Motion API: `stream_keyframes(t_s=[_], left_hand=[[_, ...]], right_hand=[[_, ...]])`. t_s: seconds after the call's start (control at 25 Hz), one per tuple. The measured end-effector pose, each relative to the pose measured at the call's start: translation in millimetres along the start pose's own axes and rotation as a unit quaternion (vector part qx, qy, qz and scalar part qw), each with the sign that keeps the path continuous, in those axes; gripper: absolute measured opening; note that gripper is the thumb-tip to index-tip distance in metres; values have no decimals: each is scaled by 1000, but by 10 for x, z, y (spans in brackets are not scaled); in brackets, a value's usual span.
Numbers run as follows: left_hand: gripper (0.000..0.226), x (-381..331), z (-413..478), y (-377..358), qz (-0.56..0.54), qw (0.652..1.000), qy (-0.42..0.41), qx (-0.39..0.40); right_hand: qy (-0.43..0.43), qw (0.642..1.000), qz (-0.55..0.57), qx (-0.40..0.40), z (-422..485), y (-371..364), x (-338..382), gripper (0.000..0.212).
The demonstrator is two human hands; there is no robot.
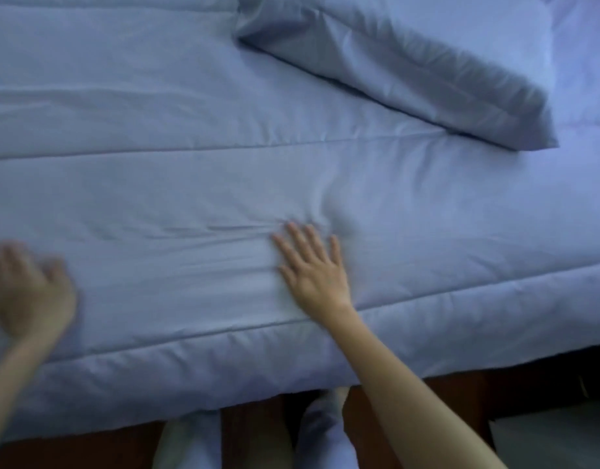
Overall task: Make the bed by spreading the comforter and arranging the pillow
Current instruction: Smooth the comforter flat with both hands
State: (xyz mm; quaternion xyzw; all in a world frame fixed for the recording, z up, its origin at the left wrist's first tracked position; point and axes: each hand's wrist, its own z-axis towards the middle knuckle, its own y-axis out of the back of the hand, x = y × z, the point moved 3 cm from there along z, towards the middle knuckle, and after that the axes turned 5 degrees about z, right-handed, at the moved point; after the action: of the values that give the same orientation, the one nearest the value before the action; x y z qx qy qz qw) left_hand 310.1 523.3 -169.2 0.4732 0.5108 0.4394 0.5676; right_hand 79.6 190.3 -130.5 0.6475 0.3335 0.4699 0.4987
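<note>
Head view: light blue quilted comforter (156, 164) spread flat over the bed, covering most of the frame, with its near edge hanging over the side closest to the person. Long stitched seams run left to right. Matching blue pillow (410, 62) lies on top of the comforter at upper right, set at an angle, well apart from both hands.

Right hand (313, 270) is flat, palm down on the comforter near centre, fingers straight and spread. Small wrinkles bunch in the fabric just left of and above the fingertips.

Left hand (31, 292) is at the far left over the comforter, motion-blurred. Its fingers look loosely bent with no fabric in them; contact with the fabric can't be told.

Person's legs (190, 445) show below the comforter edge, on a dark brown floor (88, 451).
</note>
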Motion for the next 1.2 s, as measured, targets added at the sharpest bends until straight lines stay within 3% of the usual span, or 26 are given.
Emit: stream_keyframes(t_s=[0.04,0.12,0.2,0.24,0.28,0.4,0.44,0.52,0.56,0.6,0.64,0.72,0.76,0.8,0.84,0.88,0.92,1.0,1.08,1.2], left_hand=[[57,-294,-338,-81,19,999,0,-26],[56,-1552,-1326,-172,-37,986,-140,-77],[60,-3071,-2179,-44,-91,940,-330,1],[61,-3482,-2377,-131,-77,913,-398,39],[61,-3880,-2540,-139,-50,893,-447,10],[60,-4416,-2487,-201,40,854,-514,62],[60,-4429,-2404,-215,59,849,-519,80],[57,-4193,-1964,-221,60,880,-467,62],[57,-3970,-1709,-239,64,902,-425,41],[58,-3708,-1483,-234,77,920,-381,40],[59,-3437,-1297,-197,89,936,-339,32],[60,-2924,-978,-152,93,971,-221,16],[58,-2724,-840,-113,74,990,-122,21],[57,-2615,-733,-86,51,998,-11,23],[57,-2618,-655,-71,29,996,85,24],[59,-2739,-612,-69,11,990,138,24],[61,-2940,-627,-84,2,991,131,19],[68,-3567,-809,-223,1,999,-15,28],[70,-4265,-1124,-353,15,986,-158,53],[68,-4774,-1311,-449,2,982,-180,61]], right_hand=[[-67,998,-4,-5,-182,129,-600,54],[-170,985,-13,-11,-596,398,-1665,57],[-249,968,4,-12,-929,616,-2542,58],[-284,959,13,-10,-1069,747,-2889,57],[-307,952,10,-6,-1185,862,-3183,54],[-395,918,32,-29,-1292,1051,-3696,53],[-459,884,58,-63,-1227,1111,-3761,54],[-576,799,139,-107,-885,1229,-3701,57],[-579,792,163,-104,-641,1254,-3537,59],[-531,827,154,-99,-362,1247,-3277,60],[-436,885,141,-87,-84,1176,-2900,59],[-149,982,120,-1,321,892,-1962,58],[3,994,86,62,382,721,-1555,57],[101,990,34,88,427,582,-1359,55],[127,988,18,80,531,564,-1391,54],[97,993,27,67,678,614,-1605,54],[35,998,32,44,769,673,-1919,54],[-111,993,33,5,761,862,-2711,53],[-224,975,14,-10,439,1091,-3456,52],[-360,933,17,-12,-341,1330,-4226,52]])
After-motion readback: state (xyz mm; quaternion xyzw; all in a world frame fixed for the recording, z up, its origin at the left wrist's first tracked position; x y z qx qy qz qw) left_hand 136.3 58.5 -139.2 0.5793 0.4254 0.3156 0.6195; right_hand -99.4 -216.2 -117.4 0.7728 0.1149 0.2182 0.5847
